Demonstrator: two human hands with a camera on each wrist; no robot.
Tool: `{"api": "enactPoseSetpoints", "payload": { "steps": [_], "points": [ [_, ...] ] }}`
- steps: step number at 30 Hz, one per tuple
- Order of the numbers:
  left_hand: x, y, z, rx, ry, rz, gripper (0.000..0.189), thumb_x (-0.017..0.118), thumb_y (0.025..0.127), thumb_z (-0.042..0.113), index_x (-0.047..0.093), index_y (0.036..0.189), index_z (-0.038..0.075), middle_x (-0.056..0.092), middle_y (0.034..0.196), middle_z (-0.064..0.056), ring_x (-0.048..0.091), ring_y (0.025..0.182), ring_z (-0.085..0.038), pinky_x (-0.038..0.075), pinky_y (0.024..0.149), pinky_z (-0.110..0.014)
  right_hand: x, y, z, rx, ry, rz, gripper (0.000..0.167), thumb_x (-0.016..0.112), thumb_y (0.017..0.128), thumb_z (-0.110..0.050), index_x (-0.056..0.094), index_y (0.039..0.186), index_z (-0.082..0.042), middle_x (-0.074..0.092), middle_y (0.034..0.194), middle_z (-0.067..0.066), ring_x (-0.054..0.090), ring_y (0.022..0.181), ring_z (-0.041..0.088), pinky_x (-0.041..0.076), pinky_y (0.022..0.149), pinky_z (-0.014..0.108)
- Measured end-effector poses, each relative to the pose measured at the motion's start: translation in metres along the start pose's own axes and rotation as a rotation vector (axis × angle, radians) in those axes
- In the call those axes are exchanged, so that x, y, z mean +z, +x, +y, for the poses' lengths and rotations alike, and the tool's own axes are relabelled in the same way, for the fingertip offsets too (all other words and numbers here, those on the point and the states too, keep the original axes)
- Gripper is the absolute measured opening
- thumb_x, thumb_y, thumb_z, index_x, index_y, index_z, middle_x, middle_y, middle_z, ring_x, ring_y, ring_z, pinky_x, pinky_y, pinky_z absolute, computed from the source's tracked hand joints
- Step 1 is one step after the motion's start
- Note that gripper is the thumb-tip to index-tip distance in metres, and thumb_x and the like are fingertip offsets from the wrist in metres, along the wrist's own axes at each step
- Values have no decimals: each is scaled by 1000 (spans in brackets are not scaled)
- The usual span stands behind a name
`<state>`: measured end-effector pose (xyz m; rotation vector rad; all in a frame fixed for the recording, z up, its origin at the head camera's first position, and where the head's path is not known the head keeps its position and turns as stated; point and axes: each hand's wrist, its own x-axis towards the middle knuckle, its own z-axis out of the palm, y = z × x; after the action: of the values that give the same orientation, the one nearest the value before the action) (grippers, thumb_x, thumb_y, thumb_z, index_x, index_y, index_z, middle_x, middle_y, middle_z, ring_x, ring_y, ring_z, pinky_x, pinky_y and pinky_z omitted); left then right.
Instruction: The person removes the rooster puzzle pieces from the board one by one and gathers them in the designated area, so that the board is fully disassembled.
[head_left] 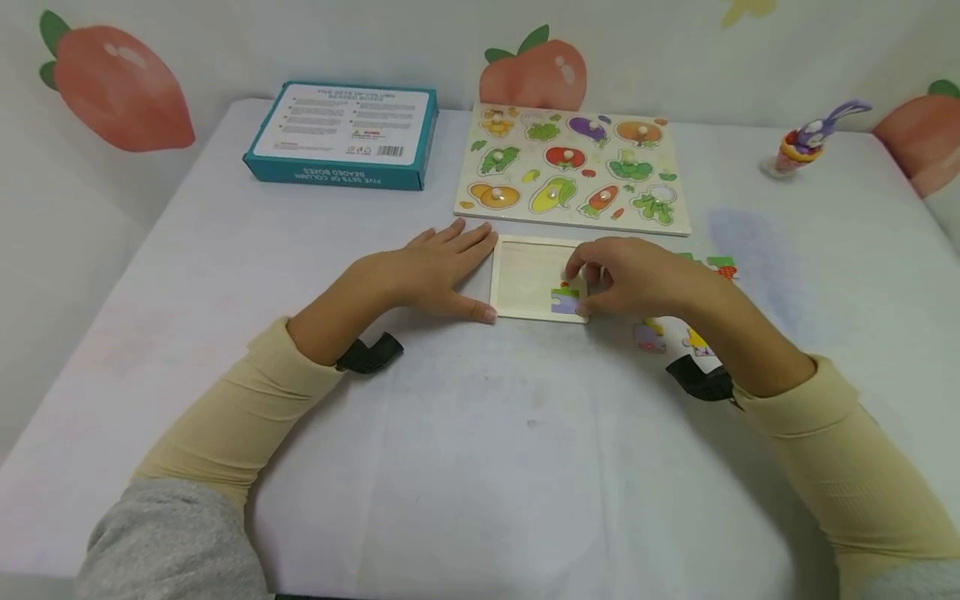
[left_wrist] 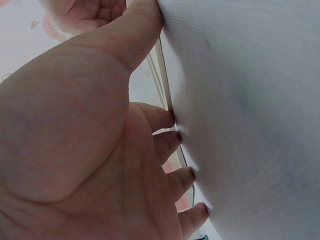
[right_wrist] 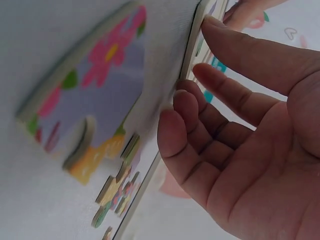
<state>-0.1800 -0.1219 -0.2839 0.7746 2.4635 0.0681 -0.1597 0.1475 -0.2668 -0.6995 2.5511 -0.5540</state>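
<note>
A shallow wooden puzzle tray [head_left: 528,316] lies flat on the table. In its lower right corner sits a purple and green jigsaw piece [head_left: 564,302]. My left hand [head_left: 431,275] rests with spread fingers against the tray's left side, thumb at the lower corner. My right hand [head_left: 637,275] reaches over the tray's right side, its thumb at the piece's right edge and its index fingertip close above the piece's top. In the right wrist view the thumb and index finger stand apart, while the other fingers are loosely bent. That view also shows a loose purple piece with pink flowers [right_wrist: 112,60].
More loose pieces [head_left: 697,340] lie beneath and beside the right forearm. Behind the tray is a vegetable knob puzzle board [head_left: 517,179]. A teal-edged box [head_left: 341,133] stands at the back left, and a small cup-shaped toy [head_left: 798,154] at the back right.
</note>
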Motion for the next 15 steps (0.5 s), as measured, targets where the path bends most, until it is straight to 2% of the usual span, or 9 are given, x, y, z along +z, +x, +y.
{"api": "enactPoseSetpoints", "payload": {
  "steps": [4, 10, 15],
  "points": [
    [0, 0, 0, -1, 1, -1, 111, 56, 86, 76, -1, 162, 19, -7, 168, 1, -12, 152, -27, -1, 121, -50, 1, 1, 0, -7, 13, -14, 28, 79, 86, -11, 69, 112, -10, 59, 92, 5, 54, 82, 21, 44, 76, 38],
    [0, 0, -1, -4, 6, 1, 111, 55, 86, 76, -1, 162, 19, -7, 168, 1, -11, 152, -27, 0, 121, -50, 2, 2, -1, 4, 26, -26, 29, 77, 88, -10, 68, 115, -12, 58, 91, 6, 53, 81, 21, 44, 74, 38],
    [0, 0, 1, 0, 3, 9, 110, 56, 86, 75, -1, 163, 19, -6, 168, 0, -11, 152, -28, 0, 121, -50, 3, 0, 0, -3, 28, -11, 28, 77, 87, -8, 68, 114, -11, 57, 91, 5, 52, 80, 21, 44, 73, 37]
  ]
}}
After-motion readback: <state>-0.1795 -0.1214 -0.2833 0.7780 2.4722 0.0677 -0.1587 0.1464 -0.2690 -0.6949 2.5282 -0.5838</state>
